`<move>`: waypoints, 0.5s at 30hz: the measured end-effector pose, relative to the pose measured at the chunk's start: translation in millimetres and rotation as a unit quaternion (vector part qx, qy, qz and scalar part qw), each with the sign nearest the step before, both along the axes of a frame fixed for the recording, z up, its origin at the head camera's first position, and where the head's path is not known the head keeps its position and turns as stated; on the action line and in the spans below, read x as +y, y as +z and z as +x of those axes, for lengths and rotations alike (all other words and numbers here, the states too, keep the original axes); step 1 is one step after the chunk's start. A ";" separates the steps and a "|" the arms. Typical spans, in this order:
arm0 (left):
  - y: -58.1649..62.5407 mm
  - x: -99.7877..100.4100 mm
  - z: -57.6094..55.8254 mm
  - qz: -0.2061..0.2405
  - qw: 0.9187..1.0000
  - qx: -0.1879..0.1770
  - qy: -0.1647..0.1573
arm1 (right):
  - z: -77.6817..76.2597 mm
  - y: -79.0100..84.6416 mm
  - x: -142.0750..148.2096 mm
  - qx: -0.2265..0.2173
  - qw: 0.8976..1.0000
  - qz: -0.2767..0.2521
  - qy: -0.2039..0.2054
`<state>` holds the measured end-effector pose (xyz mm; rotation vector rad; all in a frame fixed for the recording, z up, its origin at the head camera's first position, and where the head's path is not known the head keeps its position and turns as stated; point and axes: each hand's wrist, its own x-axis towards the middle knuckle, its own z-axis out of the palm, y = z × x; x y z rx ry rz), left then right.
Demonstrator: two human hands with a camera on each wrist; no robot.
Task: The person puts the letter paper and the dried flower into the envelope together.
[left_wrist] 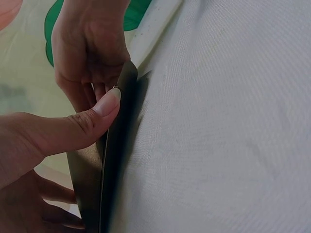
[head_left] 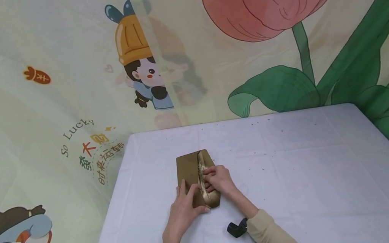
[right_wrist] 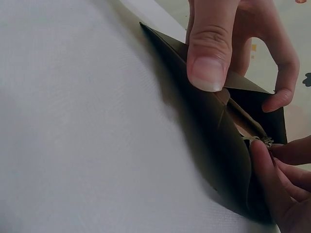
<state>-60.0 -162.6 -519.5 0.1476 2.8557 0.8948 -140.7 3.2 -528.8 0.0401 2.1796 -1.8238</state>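
A brown-gold, flat, envelope-like pouch (head_left: 187, 167) lies on the white-covered table, its mouth parted along the right side. My left hand (head_left: 183, 209) holds it at the near end. The left thumb (right_wrist: 210, 60) presses on the near edge, while the other fingers lie over the broad flap. From the right, my right hand (head_left: 221, 180) reaches to the mouth, with thumb and forefinger pinching a small pale, frayed tuft (right_wrist: 267, 141). What the tuft belongs to is hidden inside the pouch. Both hands (left_wrist: 92, 43) work close together in the left wrist view.
A white cloth (head_left: 308, 173) covers the table, with small dark specks toward its far side. A printed fabric backdrop (head_left: 197, 110) hangs behind the far edge. By the right wrist is a black camera piece (head_left: 237, 229).
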 end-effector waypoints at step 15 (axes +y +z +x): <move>0.5 0.4 -1.2 -0.003 1.000 0.002 0.001 | -2.5 -2.2 -10.3 0.013 1.000 0.012 0.004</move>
